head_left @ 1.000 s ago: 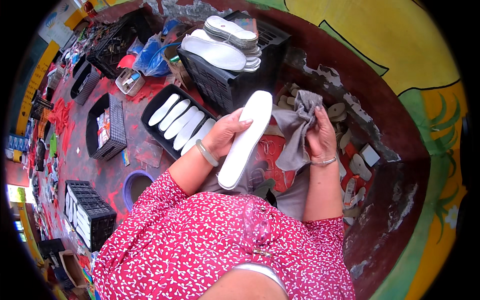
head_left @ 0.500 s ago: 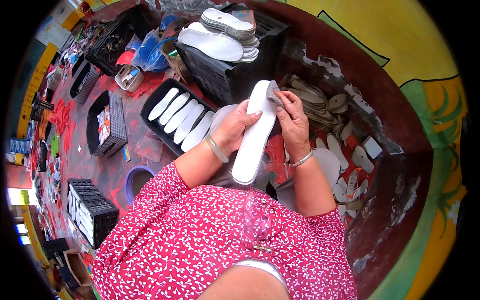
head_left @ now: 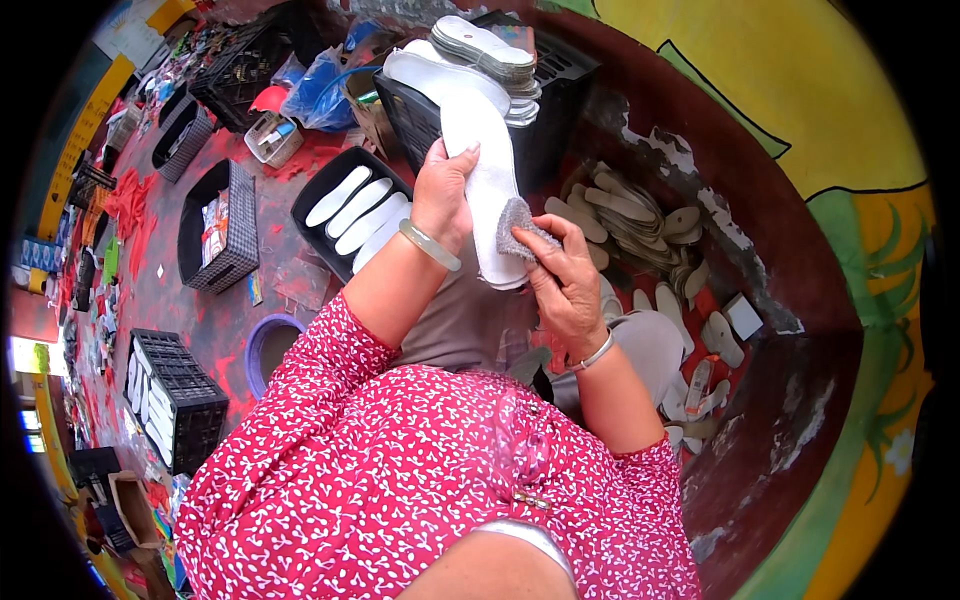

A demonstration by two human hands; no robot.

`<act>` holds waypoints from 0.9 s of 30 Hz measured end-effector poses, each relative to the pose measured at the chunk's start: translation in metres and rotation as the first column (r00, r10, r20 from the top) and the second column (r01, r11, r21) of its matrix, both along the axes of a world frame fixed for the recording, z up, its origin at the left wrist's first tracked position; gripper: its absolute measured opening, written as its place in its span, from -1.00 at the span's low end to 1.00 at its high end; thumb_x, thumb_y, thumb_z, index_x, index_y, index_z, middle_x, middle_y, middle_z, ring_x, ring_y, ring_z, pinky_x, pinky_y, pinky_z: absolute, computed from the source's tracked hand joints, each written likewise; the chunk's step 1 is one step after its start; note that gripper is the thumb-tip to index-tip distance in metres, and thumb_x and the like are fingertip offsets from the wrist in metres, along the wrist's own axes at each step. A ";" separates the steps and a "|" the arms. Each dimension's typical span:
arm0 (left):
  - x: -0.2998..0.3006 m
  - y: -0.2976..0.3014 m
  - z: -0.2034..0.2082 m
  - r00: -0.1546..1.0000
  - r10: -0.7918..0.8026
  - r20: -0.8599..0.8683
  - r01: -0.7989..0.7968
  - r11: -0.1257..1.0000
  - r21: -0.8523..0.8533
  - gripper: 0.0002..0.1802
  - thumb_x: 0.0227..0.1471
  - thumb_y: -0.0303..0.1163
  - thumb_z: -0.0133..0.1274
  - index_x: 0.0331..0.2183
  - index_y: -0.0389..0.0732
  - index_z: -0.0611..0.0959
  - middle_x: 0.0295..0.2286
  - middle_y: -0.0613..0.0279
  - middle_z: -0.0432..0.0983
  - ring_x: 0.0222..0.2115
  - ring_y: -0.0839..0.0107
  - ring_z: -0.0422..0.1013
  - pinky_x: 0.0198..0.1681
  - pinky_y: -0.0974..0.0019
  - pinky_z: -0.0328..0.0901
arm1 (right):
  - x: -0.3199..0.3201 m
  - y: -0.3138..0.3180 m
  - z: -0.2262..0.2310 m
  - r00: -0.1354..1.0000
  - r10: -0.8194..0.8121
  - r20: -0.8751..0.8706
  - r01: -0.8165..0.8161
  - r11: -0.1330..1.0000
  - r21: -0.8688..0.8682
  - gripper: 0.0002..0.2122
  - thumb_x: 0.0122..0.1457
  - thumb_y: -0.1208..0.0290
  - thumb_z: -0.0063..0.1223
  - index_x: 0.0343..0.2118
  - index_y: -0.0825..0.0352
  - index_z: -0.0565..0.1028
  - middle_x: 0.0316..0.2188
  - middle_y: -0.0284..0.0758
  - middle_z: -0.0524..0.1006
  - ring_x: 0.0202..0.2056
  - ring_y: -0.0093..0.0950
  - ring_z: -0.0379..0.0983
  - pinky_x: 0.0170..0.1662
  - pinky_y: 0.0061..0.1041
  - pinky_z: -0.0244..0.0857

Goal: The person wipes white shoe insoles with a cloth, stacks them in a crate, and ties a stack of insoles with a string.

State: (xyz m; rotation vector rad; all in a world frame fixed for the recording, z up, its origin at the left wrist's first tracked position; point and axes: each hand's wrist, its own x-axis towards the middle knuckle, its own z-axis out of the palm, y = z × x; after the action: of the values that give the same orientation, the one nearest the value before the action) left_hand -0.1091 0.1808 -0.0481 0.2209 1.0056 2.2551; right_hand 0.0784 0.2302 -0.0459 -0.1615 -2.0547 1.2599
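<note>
My left hand (head_left: 443, 195) grips a long white insole (head_left: 478, 145) by its left edge, thumb on top. The insole is tilted, with its far end overlapping the white insoles (head_left: 480, 42) stacked on a black crate (head_left: 565, 120). My right hand (head_left: 568, 285) pinches a fuzzy grey cloth pad (head_left: 518, 225) and lays it on the right edge of the insole's near end. To the left of my left hand, several white insoles (head_left: 358, 214) lie in a row in a black tray (head_left: 305, 245).
Loose insoles (head_left: 635, 215) are heaped at the right by a peeling wall (head_left: 740, 235). A patterned basket (head_left: 236, 235), a purple-rimmed bucket (head_left: 258, 350) and a black crate of insoles (head_left: 195, 410) stand on the floor at left. A small plastic tub (head_left: 273, 140) sits farther off.
The insole has shifted away from me. My right hand with the grey pad has gone from its far end down to its near end. My left hand has moved slightly up and left.
</note>
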 end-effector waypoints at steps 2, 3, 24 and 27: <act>-0.002 0.000 0.003 0.998 0.068 0.015 -0.068 0.998 -0.002 -0.69 0.09 -0.56 -0.10 -0.08 -0.26 0.38 -0.24 0.11 0.46 -0.27 0.30 0.44 -0.19 0.20 0.37 | 0.003 -0.005 0.002 1.000 0.004 0.000 -0.004 0.999 -0.038 -0.64 -0.06 0.72 0.01 -0.15 0.31 0.53 -0.14 -0.15 0.36 -0.09 -0.31 0.35 -0.03 -0.51 0.22; -0.004 -0.001 0.005 0.997 0.083 0.011 -0.083 0.996 0.016 -0.69 0.09 -0.57 -0.10 -0.09 -0.27 0.37 -0.24 0.10 0.46 -0.26 0.29 0.44 -0.18 0.20 0.37 | 0.005 -0.006 0.002 1.000 0.004 -0.006 -0.004 1.000 -0.021 -0.64 -0.06 0.73 0.02 -0.15 0.31 0.53 -0.14 -0.15 0.36 -0.09 -0.31 0.35 -0.03 -0.51 0.22; 0.062 -0.016 0.000 0.812 -0.584 -0.006 0.579 0.807 -0.120 -0.55 0.06 -0.53 -0.02 0.00 -0.21 0.29 -0.22 0.13 0.44 -0.32 0.38 0.48 -0.25 0.29 0.44 | 0.008 0.035 -0.018 0.950 -0.270 -0.158 0.212 0.927 -0.311 -0.72 -0.04 0.74 0.08 -0.25 0.31 0.59 -0.23 -0.37 0.38 -0.19 -0.57 0.32 -0.10 -0.67 0.19; 0.074 -0.019 -0.003 0.739 -0.672 0.045 0.671 0.728 -0.141 -0.54 0.05 -0.51 0.01 0.00 -0.20 0.30 -0.26 0.15 0.46 -0.38 0.40 0.50 -0.32 0.33 0.46 | 0.009 0.058 -0.023 0.937 -0.266 -0.227 0.115 0.847 -0.520 -0.77 0.03 0.72 0.02 -0.22 0.40 0.55 -0.20 -0.39 0.38 -0.14 -0.57 0.32 -0.01 -0.64 0.16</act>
State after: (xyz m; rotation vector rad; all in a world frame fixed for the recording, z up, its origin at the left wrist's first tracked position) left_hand -0.0349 0.1615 -0.0512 0.4525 0.9008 1.5039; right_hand 0.0873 0.2878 -0.0689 -0.3871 -1.3885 1.5613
